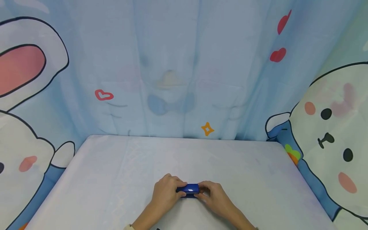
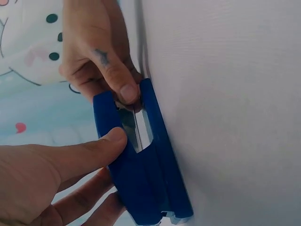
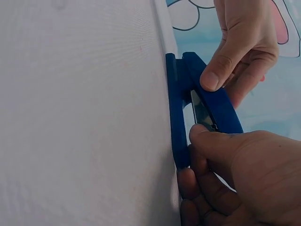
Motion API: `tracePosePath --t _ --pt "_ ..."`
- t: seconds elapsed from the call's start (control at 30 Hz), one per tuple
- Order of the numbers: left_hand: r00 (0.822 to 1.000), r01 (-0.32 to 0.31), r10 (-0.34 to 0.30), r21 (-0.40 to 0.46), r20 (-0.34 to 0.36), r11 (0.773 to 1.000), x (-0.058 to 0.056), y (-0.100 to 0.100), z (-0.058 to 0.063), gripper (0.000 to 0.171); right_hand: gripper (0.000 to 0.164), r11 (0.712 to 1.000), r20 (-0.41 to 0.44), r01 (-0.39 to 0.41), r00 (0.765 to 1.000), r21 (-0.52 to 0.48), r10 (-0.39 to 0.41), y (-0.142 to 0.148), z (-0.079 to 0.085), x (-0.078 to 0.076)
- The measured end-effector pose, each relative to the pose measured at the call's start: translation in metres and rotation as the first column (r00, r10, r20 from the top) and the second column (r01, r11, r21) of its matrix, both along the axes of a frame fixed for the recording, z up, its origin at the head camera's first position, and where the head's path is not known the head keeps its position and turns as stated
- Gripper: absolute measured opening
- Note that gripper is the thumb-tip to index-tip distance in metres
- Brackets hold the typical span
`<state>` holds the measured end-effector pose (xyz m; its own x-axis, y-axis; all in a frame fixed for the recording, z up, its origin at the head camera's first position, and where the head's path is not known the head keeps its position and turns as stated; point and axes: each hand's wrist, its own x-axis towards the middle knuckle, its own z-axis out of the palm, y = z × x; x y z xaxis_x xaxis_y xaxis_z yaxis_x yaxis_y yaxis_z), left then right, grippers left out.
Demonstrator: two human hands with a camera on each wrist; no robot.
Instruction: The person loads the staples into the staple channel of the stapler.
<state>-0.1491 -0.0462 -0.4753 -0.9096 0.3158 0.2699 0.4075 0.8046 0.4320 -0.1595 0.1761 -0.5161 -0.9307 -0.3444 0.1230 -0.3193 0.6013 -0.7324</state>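
Observation:
A blue stapler (image 1: 192, 188) stands on its base on the white-covered table. My left hand (image 1: 167, 192) grips the upper arm at one end, thumb flat on its near side and fingers behind. At the other end is my right hand (image 1: 215, 195), fingers curled around the front. In the left wrist view the right thumb (image 2: 128, 93) reaches into the gap between the upper arm and the base. A metal rail (image 2: 142, 129) shows in that gap, and the right wrist view has the thumb (image 3: 200, 134) right at it.
White cloth covers the table (image 1: 115, 179) on all sides of the hands. Behind hangs a light blue curtain (image 1: 172, 38) with cartoon prints, and its folds meet the table's far edge. A small dark thing (image 1: 158, 229) shows at the bottom edge.

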Motion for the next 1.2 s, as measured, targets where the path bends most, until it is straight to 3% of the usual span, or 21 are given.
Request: tracePosePath --t 0.57,0.8,0.93,1.03,1.2 --pt "1.0 -0.006 0.006 0.005 -0.026 1.0 -0.001 -0.005 -0.012 0.028 0.02 1.0 0.012 0.005 1.0 -0.011 -0.005 -0.002 -0.003 0.0" --pt "0.997 0.081 -0.081 0.113 -0.01 0.99 0.002 -0.016 -0.016 0.039 0.022 0.997 -0.023 0.018 1.0 0.08 -0.016 -0.005 -0.001 0.002" --pt "0.993 0.118 -0.12 0.151 0.005 0.982 0.004 -0.028 -0.009 0.048 0.039 0.989 -0.023 0.03 0.999 0.146 -0.027 -0.003 0.003 0.005" --pt "0.998 0.067 -0.066 0.117 -0.008 0.991 0.006 -0.041 -0.007 0.052 0.058 0.97 -0.023 0.089 0.996 0.228 -0.086 -0.001 0.01 0.007" --pt "0.997 -0.077 0.077 0.022 0.011 0.997 0.009 -0.063 -0.009 0.064 0.081 0.897 -0.069 0.188 0.982 0.4 -0.175 0.008 0.018 0.011"
